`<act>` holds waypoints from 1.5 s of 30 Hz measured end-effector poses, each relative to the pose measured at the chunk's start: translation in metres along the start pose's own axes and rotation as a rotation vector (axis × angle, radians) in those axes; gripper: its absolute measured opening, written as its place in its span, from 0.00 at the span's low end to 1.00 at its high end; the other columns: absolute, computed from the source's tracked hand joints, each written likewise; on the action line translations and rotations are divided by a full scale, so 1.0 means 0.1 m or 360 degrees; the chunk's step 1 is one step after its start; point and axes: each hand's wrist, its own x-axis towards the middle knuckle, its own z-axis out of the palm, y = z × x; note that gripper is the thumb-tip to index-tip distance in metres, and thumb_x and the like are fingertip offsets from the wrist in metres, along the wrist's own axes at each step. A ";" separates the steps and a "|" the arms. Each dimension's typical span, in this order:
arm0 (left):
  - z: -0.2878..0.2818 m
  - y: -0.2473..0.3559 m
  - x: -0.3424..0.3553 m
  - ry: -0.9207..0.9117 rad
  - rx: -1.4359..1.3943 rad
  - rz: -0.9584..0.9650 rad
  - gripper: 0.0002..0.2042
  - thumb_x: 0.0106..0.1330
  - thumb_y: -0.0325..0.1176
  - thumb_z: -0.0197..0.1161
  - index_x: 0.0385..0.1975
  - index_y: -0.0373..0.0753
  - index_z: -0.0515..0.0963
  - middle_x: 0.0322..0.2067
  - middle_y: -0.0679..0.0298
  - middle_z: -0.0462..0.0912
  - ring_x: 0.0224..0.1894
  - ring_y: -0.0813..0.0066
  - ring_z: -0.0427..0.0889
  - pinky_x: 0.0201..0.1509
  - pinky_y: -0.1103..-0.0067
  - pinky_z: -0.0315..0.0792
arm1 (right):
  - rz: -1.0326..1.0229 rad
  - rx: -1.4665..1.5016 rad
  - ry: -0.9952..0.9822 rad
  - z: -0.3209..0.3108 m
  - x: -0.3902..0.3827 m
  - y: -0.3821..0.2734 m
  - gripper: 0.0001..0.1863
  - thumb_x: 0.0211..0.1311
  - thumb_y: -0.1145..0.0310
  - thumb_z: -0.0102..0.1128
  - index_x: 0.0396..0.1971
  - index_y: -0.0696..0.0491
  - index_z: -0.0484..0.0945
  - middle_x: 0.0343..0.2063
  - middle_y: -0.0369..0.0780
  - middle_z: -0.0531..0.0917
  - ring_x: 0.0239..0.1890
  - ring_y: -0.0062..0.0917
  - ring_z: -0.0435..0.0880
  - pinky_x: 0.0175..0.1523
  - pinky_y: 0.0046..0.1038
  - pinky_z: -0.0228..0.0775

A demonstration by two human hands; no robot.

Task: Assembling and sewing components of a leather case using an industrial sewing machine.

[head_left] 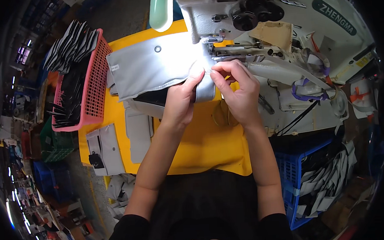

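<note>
Right now a grey cloth pouch [145, 75] lies on the far part of the yellow table cover [197, 152], its right end close by the needle area of the white sewing machine [196, 21]. L hand [179, 104] grips it near that end, thumb on top, other fingers mostly hidden below. R hand [242, 90] is just beside, w/ thumb & index tips nearly together at the pouch's right end; glare's strong there, so can't tell if they're pinching cloth, thread or nothing. A metal eyelet [157, 49] sits near the pouch's far edge. Over left, a pink basket [95, 85] is packed w/ dark & grey pieces; nearer, a second pouch [110, 151] lies at the cover's left edge, w/ a long grey piece [138, 141] to its right. Near right, a blue crate [290, 188] holds more cloth bits [325, 178].
</note>
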 end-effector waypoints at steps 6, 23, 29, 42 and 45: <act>-0.17 -0.02 0.06 -0.0016 0.0089 -0.0013 0.14 0.64 0.31 0.66 0.43 0.27 0.79 0.35 0.60 0.83 0.32 0.81 0.76 0.36 0.87 0.70 | 0.0036 -0.0277 -0.0021 0.04 0.03 -0.06 0.03 0.62 0.77 0.60 0.36 0.57 0.77 0.29 0.35 0.80 0.25 0.20 0.71 0.32 0.21 0.66; -0.28 0.24 0.00 -0.0400 0.1361 0.0557 0.09 0.63 0.27 0.64 0.37 0.27 0.82 0.29 0.61 0.83 0.26 0.79 0.74 0.32 0.85 0.70 | 0.0046 -0.0373 0.0006 0.06 0.06 -0.04 0.03 0.64 0.75 0.59 0.35 0.57 0.76 0.24 0.36 0.79 0.22 0.19 0.71 0.29 0.22 0.66; -0.39 0.26 0.07 -0.0468 0.1734 0.0919 0.10 0.61 0.24 0.62 0.41 0.26 0.81 0.30 0.59 0.85 0.26 0.77 0.75 0.32 0.83 0.71 | 0.0183 -0.0064 0.0074 0.04 -0.01 -0.03 0.04 0.63 0.76 0.60 0.36 0.58 0.78 0.25 0.36 0.81 0.23 0.18 0.75 0.30 0.21 0.67; -0.39 0.28 0.11 -0.0506 0.1666 0.0727 0.14 0.63 0.26 0.61 0.46 0.28 0.81 0.35 0.57 0.85 0.31 0.75 0.79 0.36 0.82 0.74 | 0.0204 -0.0307 -0.0084 0.32 -0.41 0.21 0.04 0.54 0.76 0.65 0.29 0.58 0.79 0.23 0.39 0.82 0.21 0.27 0.76 0.29 0.26 0.69; -0.25 0.16 0.00 -0.0363 0.0866 0.0594 0.14 0.65 0.28 0.61 0.47 0.27 0.79 0.39 0.56 0.85 0.34 0.74 0.80 0.38 0.83 0.74 | 0.0243 -0.0271 -0.0102 0.22 -0.46 0.25 0.06 0.54 0.77 0.63 0.33 0.59 0.80 0.25 0.37 0.84 0.22 0.23 0.76 0.29 0.23 0.68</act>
